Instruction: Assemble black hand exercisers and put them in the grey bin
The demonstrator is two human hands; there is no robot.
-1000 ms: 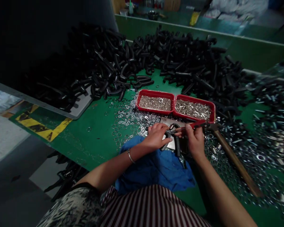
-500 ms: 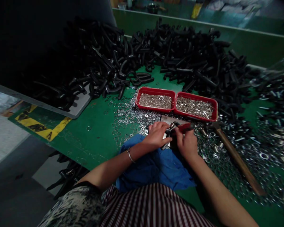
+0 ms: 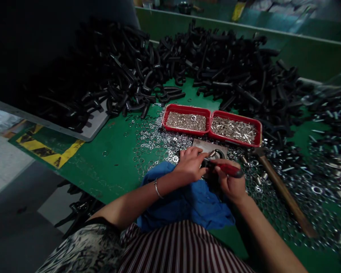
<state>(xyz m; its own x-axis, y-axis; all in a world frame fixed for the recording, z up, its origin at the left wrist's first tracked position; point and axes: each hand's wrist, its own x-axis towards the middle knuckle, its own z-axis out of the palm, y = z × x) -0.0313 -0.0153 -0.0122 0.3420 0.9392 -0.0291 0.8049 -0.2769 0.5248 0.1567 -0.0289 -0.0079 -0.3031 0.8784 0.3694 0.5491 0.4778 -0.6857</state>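
My left hand [image 3: 191, 166] is closed on a black curved part [image 3: 221, 152] with a shiny metal cylinder in it, just above a flat metal plate [image 3: 199, 143]. My right hand [image 3: 232, 185] grips a hand tool with a red handle and dark end [image 3: 227, 169]. The tool points left towards the black part; its working tip is hidden by my fingers. Under my wrists lies a crumpled blue cloth [image 3: 184, 203]. Small metal rings [image 3: 152, 142] are scattered around.
Two red trays [image 3: 208, 133] of small metal pieces stand beyond my hands. A wooden-handled hammer [image 3: 287, 194] lies on the right among rings. Black curved parts are heaped along the back [image 3: 230, 64] and spill from a grey bin [image 3: 95, 129] on the left.
My right hand has shifted right and towards me, and the red handle now tilts down to the right. The black part has turned slightly in my left hand.
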